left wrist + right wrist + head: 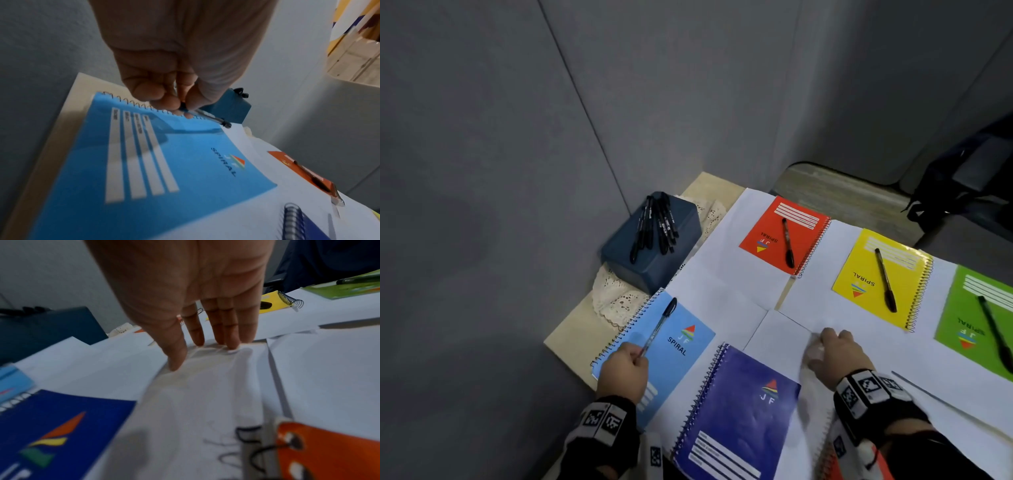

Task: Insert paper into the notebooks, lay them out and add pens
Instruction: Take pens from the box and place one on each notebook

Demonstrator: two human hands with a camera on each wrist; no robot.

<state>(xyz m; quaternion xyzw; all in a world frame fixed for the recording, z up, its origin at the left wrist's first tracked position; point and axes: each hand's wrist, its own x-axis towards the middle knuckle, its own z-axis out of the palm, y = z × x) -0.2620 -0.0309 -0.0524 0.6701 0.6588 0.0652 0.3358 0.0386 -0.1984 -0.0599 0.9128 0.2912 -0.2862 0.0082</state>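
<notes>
While left hand pinches pen, right hand flat on paper-covered table

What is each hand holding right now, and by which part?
The left hand pinches a pen by its uncapped end, over the light blue notebook. The right hand holds nothing; its fingers rest on paper.

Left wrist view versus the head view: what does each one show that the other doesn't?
Only the left wrist view shows the fingertips pinching the pen's end. Only the head view shows the right hand resting open on the white paper, the spare pens on the dark box, and the yellow notebook and green notebook with pens. Both show the left hand, the light blue notebook, red notebook and dark blue notebook.
</notes>
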